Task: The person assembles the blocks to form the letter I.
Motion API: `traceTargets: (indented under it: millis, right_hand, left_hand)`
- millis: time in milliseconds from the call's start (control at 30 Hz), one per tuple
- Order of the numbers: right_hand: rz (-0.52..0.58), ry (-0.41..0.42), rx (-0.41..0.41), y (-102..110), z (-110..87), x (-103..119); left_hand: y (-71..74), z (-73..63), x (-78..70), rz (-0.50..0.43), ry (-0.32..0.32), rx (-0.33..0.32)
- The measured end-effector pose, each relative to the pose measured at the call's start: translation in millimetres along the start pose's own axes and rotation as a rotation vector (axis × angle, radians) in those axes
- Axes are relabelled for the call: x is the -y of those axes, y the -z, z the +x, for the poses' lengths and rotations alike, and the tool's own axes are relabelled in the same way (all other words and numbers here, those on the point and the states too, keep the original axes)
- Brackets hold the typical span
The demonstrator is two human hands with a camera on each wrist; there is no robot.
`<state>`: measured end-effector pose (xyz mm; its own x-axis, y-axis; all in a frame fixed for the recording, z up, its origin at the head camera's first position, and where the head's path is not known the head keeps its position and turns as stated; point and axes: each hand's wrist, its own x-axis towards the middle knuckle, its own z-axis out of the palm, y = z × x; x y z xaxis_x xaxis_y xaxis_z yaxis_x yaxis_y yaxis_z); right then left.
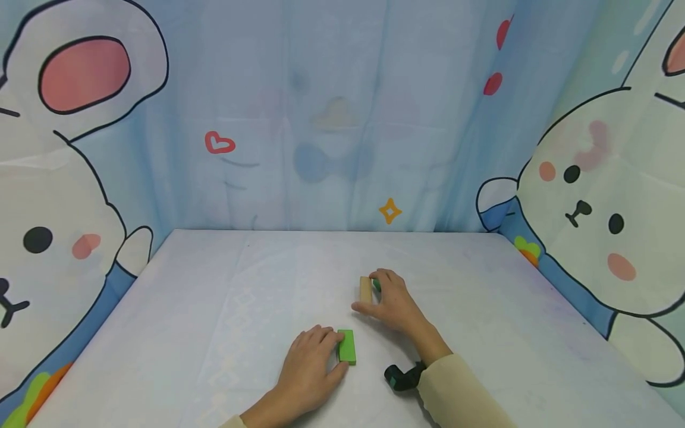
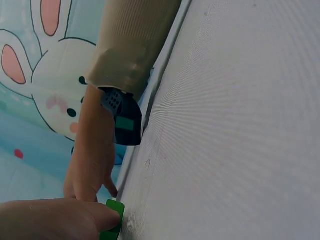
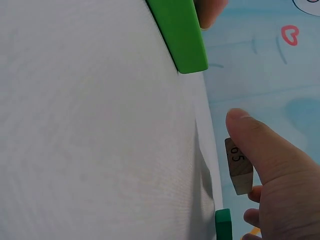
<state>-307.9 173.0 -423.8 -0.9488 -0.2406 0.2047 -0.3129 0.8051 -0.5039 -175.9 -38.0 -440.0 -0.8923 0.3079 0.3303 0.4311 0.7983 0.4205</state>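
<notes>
My left hand (image 1: 313, 365) pinches a light green block (image 1: 346, 347) by its two ends, thumb at the near end. In the left wrist view, its thumb (image 2: 105, 217) presses against that green block (image 2: 114, 215). Farther forward and to the right, my right hand (image 1: 395, 304) grips a plain wooden block (image 1: 365, 290) between thumb and fingers. Printed digits like "65" show on the wooden block (image 3: 240, 167) in the right wrist view, where it looks raised off the table. Just beyond it is a darker green block (image 3: 223, 225), partly hidden by the right fingers in the head view.
A white cloth covers the table (image 1: 257, 285). A black wrist device (image 1: 404, 377) is strapped at the right cuff, close to the tabletop. Behind and at the sides hangs a blue curtain (image 1: 321, 77) printed with cartoon rabbits.
</notes>
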Motion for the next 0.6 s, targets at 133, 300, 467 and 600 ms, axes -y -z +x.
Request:
traceTargets:
  millis: [133,300,467,600]
  right_hand:
    - [0.003,0.000,-0.013,-0.3,-1.7,1.6]
    - [0.006,-0.002,-0.025,-0.3,-2.4,2.9]
    - [0.002,-0.008,-0.028,-1.8,-2.8,3.1]
    - [0.003,-0.005,-0.031,-2.1,-3.9,3.4]
  left_hand:
    - [0.9,-0.1,-0.2,0.002,0.003,0.013]
    - [1.0,-0.3,-0.2,0.006,0.002,0.012]
    - [0.3,-0.3,0.2,0.006,0.007,0.020]
    - [0.2,-0.2,0.3,0.001,0.008,0.025]
